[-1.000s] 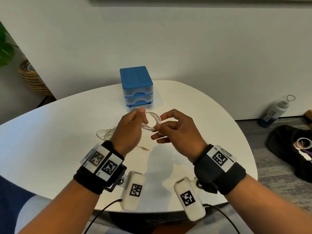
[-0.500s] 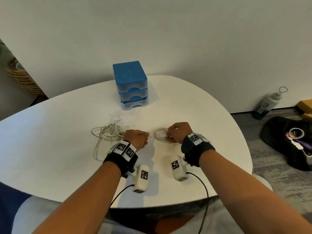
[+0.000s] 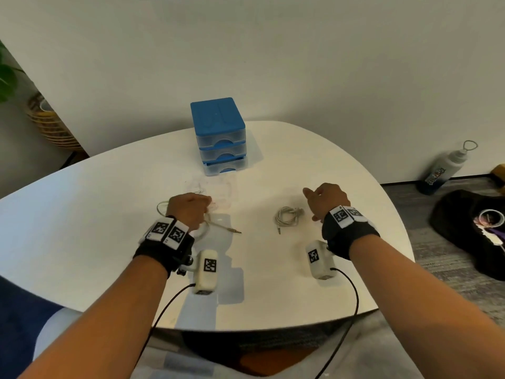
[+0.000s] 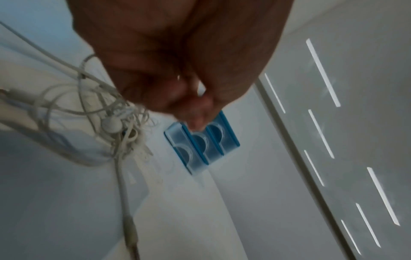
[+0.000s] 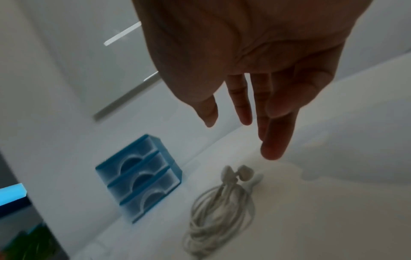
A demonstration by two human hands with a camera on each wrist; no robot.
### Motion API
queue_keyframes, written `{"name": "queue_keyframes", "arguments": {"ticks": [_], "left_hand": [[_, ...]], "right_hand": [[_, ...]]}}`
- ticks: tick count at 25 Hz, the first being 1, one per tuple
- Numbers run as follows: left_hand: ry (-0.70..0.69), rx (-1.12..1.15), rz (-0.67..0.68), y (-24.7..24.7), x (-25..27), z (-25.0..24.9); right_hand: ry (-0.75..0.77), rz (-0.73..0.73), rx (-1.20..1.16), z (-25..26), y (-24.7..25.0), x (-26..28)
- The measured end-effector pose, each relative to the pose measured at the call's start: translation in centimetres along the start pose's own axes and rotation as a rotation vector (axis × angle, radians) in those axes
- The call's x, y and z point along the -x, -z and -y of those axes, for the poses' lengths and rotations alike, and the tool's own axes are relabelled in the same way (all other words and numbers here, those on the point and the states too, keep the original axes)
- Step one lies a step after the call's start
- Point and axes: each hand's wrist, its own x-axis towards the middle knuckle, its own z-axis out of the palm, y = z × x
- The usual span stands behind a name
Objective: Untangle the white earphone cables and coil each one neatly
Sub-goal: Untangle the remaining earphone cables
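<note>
A coiled white earphone [image 3: 287, 217] lies on the white table [image 3: 82, 242], its earbuds at the top [image 5: 220, 211]. My right hand [image 3: 325, 199] hovers just right of it with straight fingers [image 5: 244, 114] and holds nothing. A second, tangled white earphone cable [image 3: 161, 206] lies to the left, its jack lead trailing right across the table. My left hand [image 3: 191, 207] is over that tangle with curled fingers [image 4: 177, 98]. Strands of the tangle [image 4: 111, 114] run up under the fingertips; most of it is hidden by the hand in the head view.
A small blue three-drawer unit [image 3: 221, 138] stands at the back of the table. On the floor to the right are a bottle [image 3: 442, 168] and a black bag [image 3: 464, 228]. A wicker basket [image 3: 52, 124] sits at far left.
Both hands came down from holding the coil in the air. The right hand laid the coil on the table, let go and drew right. The left hand moved onto the tangle.
</note>
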Motion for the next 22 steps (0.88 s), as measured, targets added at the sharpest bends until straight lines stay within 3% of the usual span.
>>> {"name": "queue_keyframes", "arguments": {"ticks": [3, 7, 8, 13, 15, 17, 19, 21, 22], "left_hand": [[-0.057, 0.096, -0.200, 1.9, -0.3, 0.9], [-0.129, -0.020, -0.519, 3.2, -0.2, 2.0], [-0.139, -0.040, -0.541, 3.5, -0.5, 2.6], [0.021, -0.158, -0.171, 3.4, -1.2, 4.8], [-0.006, -0.206, -0.211, 2.8, -1.1, 5.1], [0.005, -0.114, -0.243, 2.1, -0.3, 4.5], [0.157, 0.057, -0.177, 1.4, -0.1, 3.4], [0.056, -0.371, -0.046, 1.0, 0.7, 2.5], [0.034, -0.370, -0.032, 1.0, 1.1, 1.6]], "right_hand": [[-0.035, 0.029, -0.171, 0.1, 0.6, 1.2], [0.091, 0.025, -0.191, 1.3, 0.2, 2.2], [0.114, 0.044, -0.209, 1.8, 0.0, 2.5], [0.198, 0.082, -0.159, 2.8, -0.9, 3.7], [0.215, 0.110, -0.149, 2.6, -1.6, 3.8], [0.242, 0.146, -0.127, 2.4, -2.2, 4.1], [0.276, 0.182, -0.111, 2.4, -2.7, 4.6], [0.308, 0.230, -0.092, 2.5, -3.4, 5.3], [0.319, 0.263, -0.079, 2.7, -3.8, 5.7]]}}
